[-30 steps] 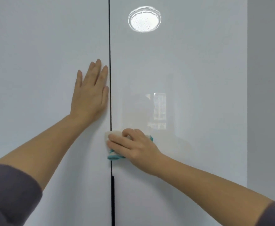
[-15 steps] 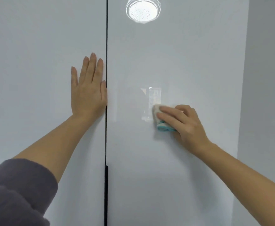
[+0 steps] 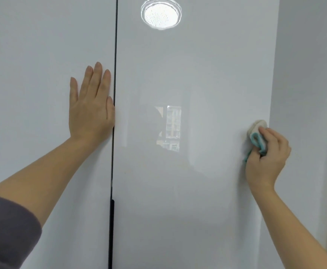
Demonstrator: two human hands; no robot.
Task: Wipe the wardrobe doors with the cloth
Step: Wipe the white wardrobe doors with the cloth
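Wiping a glossy wardrobe front. The left hand (image 3: 91,105) lies flat, fingers spread and holding nothing, on the left door (image 3: 32,94) just beside the dark seam (image 3: 114,74) between the doors, probably to steady the body and keep the panel from giving. The right hand (image 3: 266,158) is curled closed around a bunched white-and-teal cloth (image 3: 256,134), pressing it against the right door (image 3: 197,191) at that panel's outer edge, where the door meets the grey wall (image 3: 310,74). No room is left for a stroke rightward; free surface lies to the left, above and below. A reflected ceiling lamp (image 3: 161,13) and window (image 3: 170,128) show the finish to be smooth.
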